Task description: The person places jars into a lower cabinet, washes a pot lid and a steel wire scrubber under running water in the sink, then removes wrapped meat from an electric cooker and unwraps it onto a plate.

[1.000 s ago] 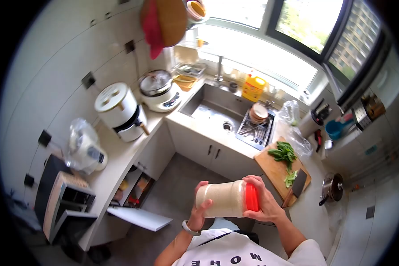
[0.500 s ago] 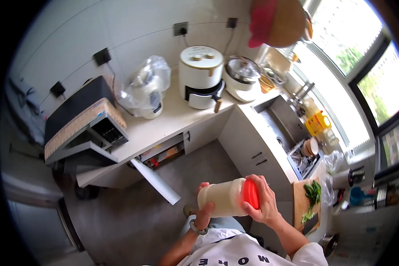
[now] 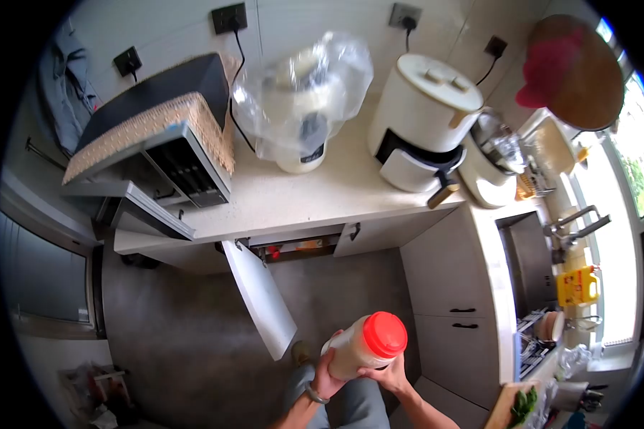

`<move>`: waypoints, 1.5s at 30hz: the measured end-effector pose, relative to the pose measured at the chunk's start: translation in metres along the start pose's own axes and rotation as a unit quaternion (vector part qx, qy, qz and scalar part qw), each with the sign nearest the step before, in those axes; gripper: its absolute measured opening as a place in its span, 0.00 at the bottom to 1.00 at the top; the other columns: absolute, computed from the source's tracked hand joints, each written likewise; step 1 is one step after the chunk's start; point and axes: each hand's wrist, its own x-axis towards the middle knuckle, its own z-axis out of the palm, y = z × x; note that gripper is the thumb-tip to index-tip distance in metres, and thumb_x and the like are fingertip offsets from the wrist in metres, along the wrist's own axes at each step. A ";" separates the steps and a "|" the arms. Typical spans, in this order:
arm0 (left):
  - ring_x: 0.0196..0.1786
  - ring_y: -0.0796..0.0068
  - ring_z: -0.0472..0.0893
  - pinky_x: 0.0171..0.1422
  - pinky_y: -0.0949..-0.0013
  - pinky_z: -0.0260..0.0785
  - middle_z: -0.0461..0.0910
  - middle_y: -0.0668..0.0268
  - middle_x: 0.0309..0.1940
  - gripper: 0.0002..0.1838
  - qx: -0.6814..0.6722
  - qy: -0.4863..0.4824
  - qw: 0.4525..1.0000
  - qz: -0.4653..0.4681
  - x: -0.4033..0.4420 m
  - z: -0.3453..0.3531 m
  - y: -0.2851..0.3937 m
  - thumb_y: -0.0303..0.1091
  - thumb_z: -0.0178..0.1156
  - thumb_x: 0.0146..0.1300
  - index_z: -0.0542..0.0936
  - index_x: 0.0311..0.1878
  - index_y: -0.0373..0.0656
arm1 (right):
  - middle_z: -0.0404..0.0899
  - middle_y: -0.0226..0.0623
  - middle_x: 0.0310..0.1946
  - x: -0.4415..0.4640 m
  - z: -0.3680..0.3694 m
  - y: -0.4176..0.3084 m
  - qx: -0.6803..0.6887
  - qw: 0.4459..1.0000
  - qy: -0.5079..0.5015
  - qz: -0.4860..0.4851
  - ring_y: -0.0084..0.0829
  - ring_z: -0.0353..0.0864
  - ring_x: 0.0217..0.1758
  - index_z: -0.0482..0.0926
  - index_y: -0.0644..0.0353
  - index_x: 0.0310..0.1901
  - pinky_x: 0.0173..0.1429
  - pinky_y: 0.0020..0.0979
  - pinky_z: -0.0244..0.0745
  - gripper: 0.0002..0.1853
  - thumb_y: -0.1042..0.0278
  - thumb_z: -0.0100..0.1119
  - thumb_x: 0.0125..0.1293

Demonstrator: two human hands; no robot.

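Observation:
Between my two hands is a wide jar (image 3: 349, 352) with a pale, creamy-looking body and a red screw lid (image 3: 387, 334). It is tilted, its lid uppermost and facing me. My left hand (image 3: 325, 379) wraps round the jar's left side, a bracelet on its wrist. My right hand (image 3: 389, 375) grips the jar's side just below the lid, the thumb across its front. The jar hangs in front of my legs, over the floor. Its contents cannot be made out clearly.
A cabinet door (image 3: 259, 297) stands open left of the jar, items inside. On the counter (image 3: 265, 204) are a microwave with its door ajar (image 3: 150, 171), a plastic-covered appliance (image 3: 304, 107) and an air fryer (image 3: 429, 121). The sink (image 3: 526, 261) is at right, near a cutting board (image 3: 504, 407) with greens.
My right hand has shifted from the red lid to the jar's side. The jar has turned from lying sideways to lid-up. My view has moved nearer the counter and open cabinet.

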 end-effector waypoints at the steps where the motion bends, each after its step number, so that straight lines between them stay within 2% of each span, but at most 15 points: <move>1: 0.69 0.64 0.63 0.69 0.59 0.59 0.62 0.63 0.66 0.31 0.001 0.007 1.000 0.004 0.017 -0.028 -0.006 0.53 0.47 0.68 0.58 0.69 0.50 | 0.65 0.42 0.59 0.006 -0.001 0.023 0.010 0.998 0.054 -0.003 0.35 0.67 0.63 0.51 0.63 0.64 0.66 0.39 0.63 0.58 0.60 0.83 0.34; 5: 0.70 0.69 0.60 0.73 0.64 0.50 0.59 0.63 0.69 0.37 0.162 0.010 0.987 0.011 0.114 -0.119 -0.007 0.57 0.46 0.68 0.53 0.72 0.43 | 0.66 0.41 0.57 0.057 -0.022 0.104 0.010 0.985 0.143 -0.091 0.34 0.69 0.60 0.54 0.63 0.62 0.64 0.38 0.66 0.55 0.63 0.82 0.34; 7: 0.70 0.69 0.60 0.73 0.65 0.49 0.59 0.63 0.69 0.38 0.185 0.038 0.972 0.142 0.175 -0.157 0.004 0.58 0.45 0.68 0.53 0.72 0.42 | 0.68 0.41 0.54 0.078 -0.027 0.133 0.014 0.973 0.201 -0.115 0.34 0.71 0.57 0.57 0.63 0.61 0.61 0.37 0.69 0.52 0.62 0.81 0.35; 9: 0.68 0.62 0.61 0.71 0.61 0.51 0.60 0.61 0.68 0.35 0.402 0.152 0.861 0.270 0.226 -0.152 0.038 0.55 0.47 0.69 0.56 0.70 0.41 | 0.68 0.40 0.55 0.098 -0.045 0.181 0.005 0.969 0.208 -0.135 0.34 0.71 0.56 0.57 0.62 0.61 0.60 0.37 0.69 0.53 0.62 0.81 0.33; 13: 0.69 0.58 0.58 0.71 0.60 0.49 0.55 0.49 0.68 0.49 0.419 0.294 0.657 0.554 0.344 -0.184 0.078 0.44 0.70 0.53 0.52 0.70 0.34 | 0.69 0.40 0.54 0.117 -0.072 0.261 -0.043 0.962 0.200 -0.182 0.35 0.71 0.56 0.58 0.61 0.61 0.59 0.37 0.69 0.54 0.62 0.81 0.30; 15: 0.69 0.51 0.57 0.71 0.56 0.50 0.53 0.46 0.68 0.55 0.457 0.350 0.532 0.621 0.394 -0.206 0.112 0.45 0.75 0.45 0.51 0.69 0.31 | 0.74 0.38 0.49 0.119 -0.076 0.295 -0.067 0.935 0.238 -0.252 0.33 0.76 0.50 0.66 0.66 0.56 0.54 0.36 0.73 0.46 0.60 0.80 0.33; 18: 0.69 0.51 0.58 0.72 0.58 0.51 0.57 0.50 0.66 0.61 0.462 0.425 0.378 0.680 0.455 -0.228 0.165 0.49 0.78 0.34 0.54 0.67 0.31 | 0.68 0.41 0.56 0.112 -0.085 0.337 -0.041 0.953 0.188 -0.233 0.36 0.71 0.58 0.58 0.64 0.62 0.62 0.39 0.68 0.53 0.62 0.81 0.32; 21: 0.66 0.48 0.60 0.68 0.54 0.55 0.59 0.50 0.64 0.59 0.421 0.523 0.308 0.674 0.478 -0.226 0.188 0.48 0.79 0.32 0.56 0.67 0.38 | 0.65 0.45 0.62 0.115 -0.096 0.371 -0.061 0.966 0.138 -0.208 0.39 0.67 0.64 0.55 0.62 0.66 0.67 0.43 0.64 0.57 0.62 0.81 0.32; 27: 0.61 0.51 0.65 0.60 0.55 0.60 0.65 0.57 0.59 0.52 0.448 0.620 0.369 0.528 0.464 -0.212 0.196 0.50 0.78 0.30 0.63 0.61 0.46 | 0.68 0.44 0.59 0.121 -0.074 0.357 0.076 0.967 0.133 -0.203 0.38 0.69 0.63 0.58 0.64 0.64 0.65 0.42 0.67 0.56 0.65 0.82 0.29; 29: 0.60 0.51 0.67 0.61 0.55 0.60 0.66 0.56 0.59 0.51 0.463 0.602 0.335 0.558 0.461 -0.220 0.193 0.50 0.78 0.31 0.63 0.60 0.46 | 0.75 0.41 0.49 0.125 -0.064 0.332 0.119 0.946 0.131 -0.272 0.34 0.76 0.52 0.66 0.62 0.58 0.56 0.36 0.73 0.38 0.68 0.75 0.44; 31: 0.59 0.51 0.68 0.62 0.55 0.59 0.67 0.55 0.58 0.49 0.476 0.579 0.302 0.589 0.456 -0.229 0.189 0.49 0.78 0.32 0.64 0.59 0.45 | 0.72 0.40 0.51 0.141 -0.073 0.350 0.069 0.953 0.129 -0.265 0.34 0.73 0.54 0.62 0.63 0.60 0.58 0.36 0.70 0.46 0.65 0.78 0.37; 33: 0.57 0.49 0.70 0.63 0.55 0.60 0.70 0.52 0.54 0.47 0.492 0.463 0.466 0.571 0.433 -0.224 0.177 0.46 0.77 0.36 0.63 0.59 0.43 | 0.68 0.40 0.54 0.155 -0.077 0.361 0.016 0.957 0.126 -0.260 0.34 0.71 0.57 0.57 0.64 0.62 0.61 0.37 0.68 0.54 0.62 0.81 0.31; 35: 0.55 0.51 0.72 0.63 0.57 0.61 0.72 0.51 0.52 0.46 0.462 0.420 0.524 0.579 0.393 -0.222 0.147 0.41 0.76 0.39 0.62 0.60 0.40 | 0.63 0.45 0.58 0.173 -0.073 0.350 -0.035 0.948 0.093 -0.303 0.37 0.67 0.62 0.50 0.64 0.64 0.65 0.39 0.64 0.59 0.67 0.82 0.31; 39: 0.61 0.61 0.67 0.67 0.59 0.58 0.64 0.57 0.58 0.51 0.382 0.218 0.462 0.770 0.326 -0.269 0.086 0.35 0.77 0.37 0.57 0.65 0.38 | 0.68 0.46 0.56 0.221 -0.050 0.319 -0.047 0.912 0.086 -0.398 0.38 0.71 0.60 0.53 0.64 0.64 0.64 0.38 0.67 0.56 0.64 0.81 0.34; 45: 0.62 0.60 0.65 0.68 0.58 0.56 0.60 0.56 0.60 0.56 0.427 0.194 0.583 0.663 0.225 -0.308 0.015 0.36 0.78 0.37 0.52 0.67 0.38 | 0.73 0.45 0.54 0.320 0.024 0.268 -0.112 0.880 0.168 -0.429 0.43 0.75 0.57 0.56 0.56 0.65 0.60 0.37 0.71 0.52 0.60 0.78 0.37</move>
